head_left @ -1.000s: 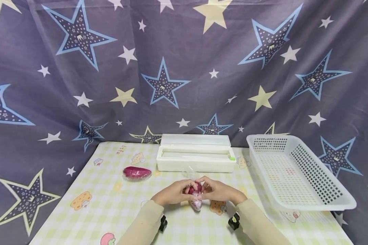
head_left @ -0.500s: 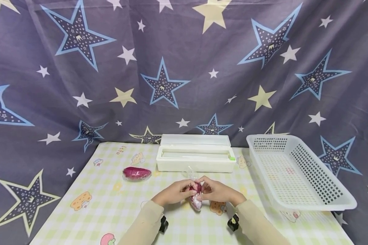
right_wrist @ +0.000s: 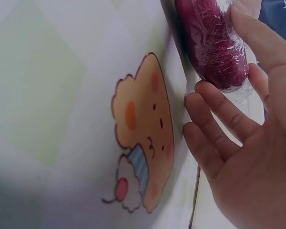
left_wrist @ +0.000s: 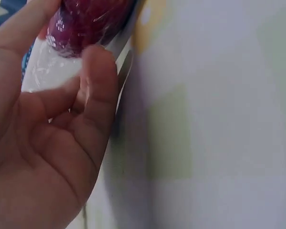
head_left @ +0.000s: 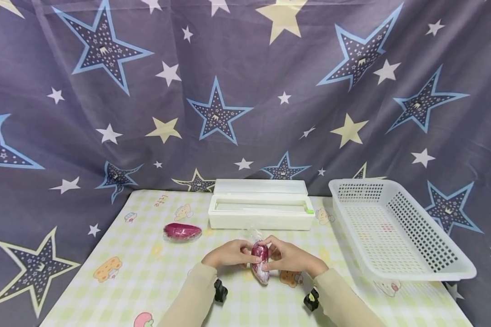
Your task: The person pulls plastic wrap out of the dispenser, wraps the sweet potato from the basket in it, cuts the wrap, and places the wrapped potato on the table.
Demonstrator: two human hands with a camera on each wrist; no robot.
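Observation:
An elongated purple-red vegetable [head_left: 260, 254] in clear cling film stands out between my two hands, just above or on the table; its exact kind is hard to tell. My left hand [head_left: 231, 253] holds it from the left, thumb on the near side. From the opposite side my right hand [head_left: 291, 257] grips it with thumb and forefinger, while the other fingers [right_wrist: 219, 119] spread loosely beneath. A loose tail of film [head_left: 255, 234] sticks up at the far end. A second wrapped purple-red vegetable [head_left: 182, 231] lies on the table to the left.
Behind the hands stands a white cling film dispenser box [head_left: 262, 221], its lid raised. A white perforated plastic basket [head_left: 417, 275] sits on the right. The checked tablecloth [head_left: 127, 299] carries printed cartoons, and a starry curtain [head_left: 245, 91] hangs behind.
The fingers have shifted apart along the vegetable, so more of its purple-red skin shows. Its near end has moved slightly toward me, and the film tail has changed shape.

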